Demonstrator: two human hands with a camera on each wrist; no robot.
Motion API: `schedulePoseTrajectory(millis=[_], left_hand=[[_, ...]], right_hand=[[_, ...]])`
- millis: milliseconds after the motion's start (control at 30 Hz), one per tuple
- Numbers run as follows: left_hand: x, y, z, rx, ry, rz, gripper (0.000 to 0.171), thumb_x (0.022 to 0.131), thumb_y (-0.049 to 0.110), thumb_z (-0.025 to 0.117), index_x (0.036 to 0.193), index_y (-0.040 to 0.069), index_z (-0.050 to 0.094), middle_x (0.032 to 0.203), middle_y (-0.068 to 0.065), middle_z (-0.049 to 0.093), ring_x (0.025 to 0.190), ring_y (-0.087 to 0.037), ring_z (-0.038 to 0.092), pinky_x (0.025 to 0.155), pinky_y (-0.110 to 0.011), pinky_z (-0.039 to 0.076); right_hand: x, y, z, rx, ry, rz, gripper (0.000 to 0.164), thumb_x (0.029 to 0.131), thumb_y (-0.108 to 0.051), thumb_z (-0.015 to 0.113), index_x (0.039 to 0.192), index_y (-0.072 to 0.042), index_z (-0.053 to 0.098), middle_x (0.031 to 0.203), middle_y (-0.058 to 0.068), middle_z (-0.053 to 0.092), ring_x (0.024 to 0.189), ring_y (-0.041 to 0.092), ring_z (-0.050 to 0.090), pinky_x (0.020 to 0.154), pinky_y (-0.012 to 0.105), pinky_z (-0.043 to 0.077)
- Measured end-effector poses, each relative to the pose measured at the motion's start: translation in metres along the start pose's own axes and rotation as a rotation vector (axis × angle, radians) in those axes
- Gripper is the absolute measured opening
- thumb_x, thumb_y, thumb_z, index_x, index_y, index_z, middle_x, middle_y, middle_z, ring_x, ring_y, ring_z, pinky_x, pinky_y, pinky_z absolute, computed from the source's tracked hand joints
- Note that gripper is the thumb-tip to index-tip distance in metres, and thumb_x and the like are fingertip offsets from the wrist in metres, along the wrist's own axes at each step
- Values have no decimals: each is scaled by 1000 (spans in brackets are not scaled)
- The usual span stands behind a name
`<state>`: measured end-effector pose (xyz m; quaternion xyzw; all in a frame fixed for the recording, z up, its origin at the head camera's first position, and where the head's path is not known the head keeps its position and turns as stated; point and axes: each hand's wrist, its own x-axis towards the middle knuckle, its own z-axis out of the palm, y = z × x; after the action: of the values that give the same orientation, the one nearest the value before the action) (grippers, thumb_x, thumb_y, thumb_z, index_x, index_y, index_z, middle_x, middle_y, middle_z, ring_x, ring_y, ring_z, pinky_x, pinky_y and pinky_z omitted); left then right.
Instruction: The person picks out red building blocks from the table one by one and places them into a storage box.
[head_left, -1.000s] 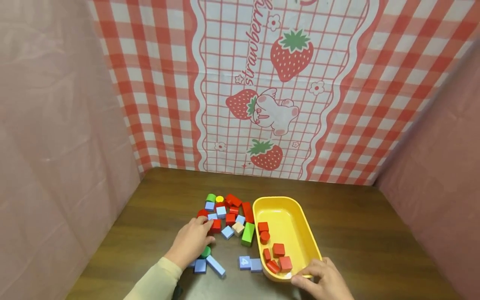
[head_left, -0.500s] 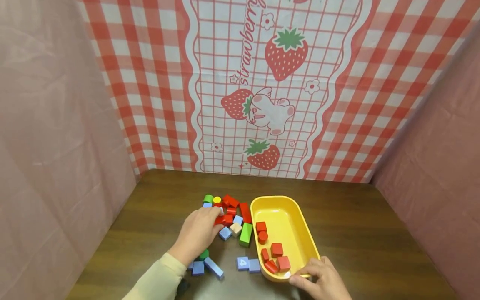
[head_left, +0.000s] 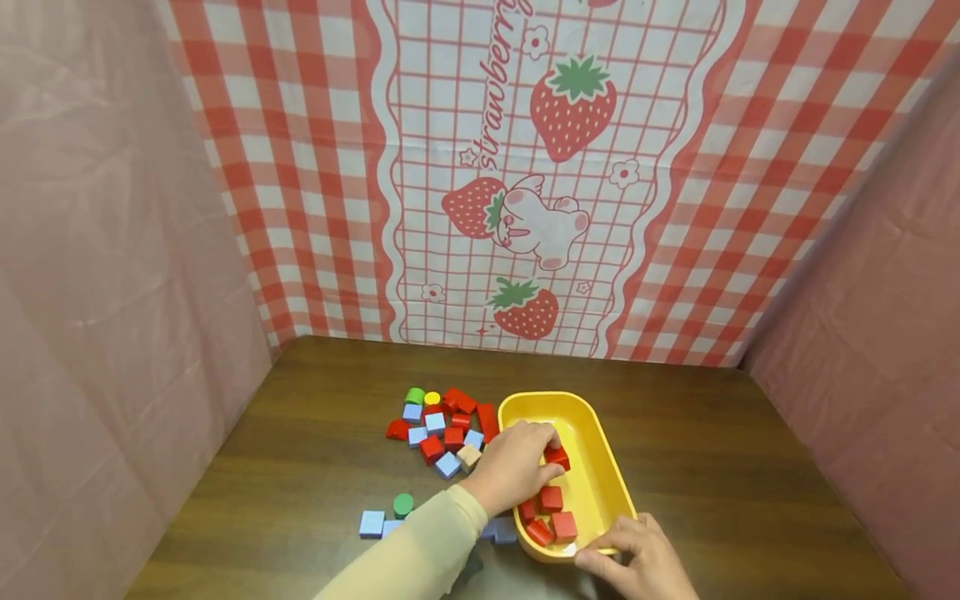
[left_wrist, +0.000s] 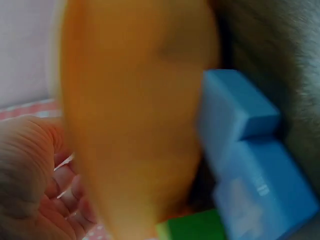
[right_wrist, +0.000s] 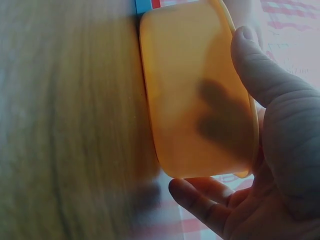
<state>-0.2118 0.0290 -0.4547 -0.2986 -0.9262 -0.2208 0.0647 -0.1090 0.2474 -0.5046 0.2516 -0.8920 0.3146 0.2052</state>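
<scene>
My left hand [head_left: 517, 462] reaches over the left wall of the yellow plastic tray [head_left: 611, 467]. Its thumb and fingertips pinch a red toy block [head_left: 557, 457] inside the tray. Several other red blocks [head_left: 551, 499] lie in the near part, and the hand hides some of the tray floor. In the left wrist view, the tray's blurred side [left_wrist: 135, 115] covers most of the left hand [left_wrist: 30, 175]. My right hand [head_left: 637, 557] grips the tray's near right corner. The right wrist view shows the right thumb [right_wrist: 260, 75] along the rim with fingers underneath.
Mixed toy blocks, among them a red cube [head_left: 432, 450], a pale blue block [head_left: 447, 465] and a green cylinder [head_left: 415, 397], cluster left of the tray. Nearer lie a green round block [head_left: 403, 505] and blue blocks [head_left: 371, 523]. A checked cloth [head_left: 330, 208] hangs behind the table.
My left hand has moved right from the block cluster to over the tray, and a red block shows at its fingertips there. The right hand keeps its hold on the tray corner.
</scene>
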Motion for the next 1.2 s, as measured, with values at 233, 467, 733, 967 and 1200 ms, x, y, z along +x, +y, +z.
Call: schedulePoseTrajectory(millis=[233, 467, 733, 967, 1200], left_hand=[[2, -4, 21, 37, -50, -45, 30, 85, 39, 78, 104, 24, 60, 89, 12, 57, 73, -3, 50, 70, -23, 51], [1, -3, 24, 55, -32, -44, 27, 84, 38, 79, 99, 24, 62, 85, 12, 57, 73, -4, 50, 68, -24, 51], [1, -4, 25, 75, -52, -55, 26, 84, 39, 79, 98, 24, 64, 85, 12, 58, 74, -6, 51, 72, -26, 51], [0, -4, 25, 53, -79, -78, 26, 83, 39, 79, 99, 25, 64, 84, 12, 57, 74, -7, 49, 75, -26, 51], [0, -3, 24, 42, -91, -80, 25, 83, 38, 79, 99, 25, 65, 85, 12, 58, 75, -7, 49, 77, -26, 50]], right_hand=[[0, 0, 0, -4, 0, 19, 16, 66, -38, 90, 73, -38, 75, 68, -27, 51, 70, 4, 38, 59, 18, 29], [0, -2, -2, -27, -10, 49, 15, 67, -40, 89, 73, -39, 75, 68, -28, 51, 70, 4, 38, 58, 19, 31], [1, -3, -2, -25, -30, 74, 14, 69, -42, 87, 72, -38, 75, 68, -28, 51, 71, 5, 38, 58, 20, 31], [1, -2, -2, -23, -30, 61, 14, 68, -42, 88, 73, -39, 75, 68, -28, 50, 71, 4, 38, 59, 20, 31], [0, -3, -2, -16, -28, 66, 14, 69, -43, 87, 72, -36, 76, 68, -28, 50, 70, 4, 37, 57, 20, 31]])
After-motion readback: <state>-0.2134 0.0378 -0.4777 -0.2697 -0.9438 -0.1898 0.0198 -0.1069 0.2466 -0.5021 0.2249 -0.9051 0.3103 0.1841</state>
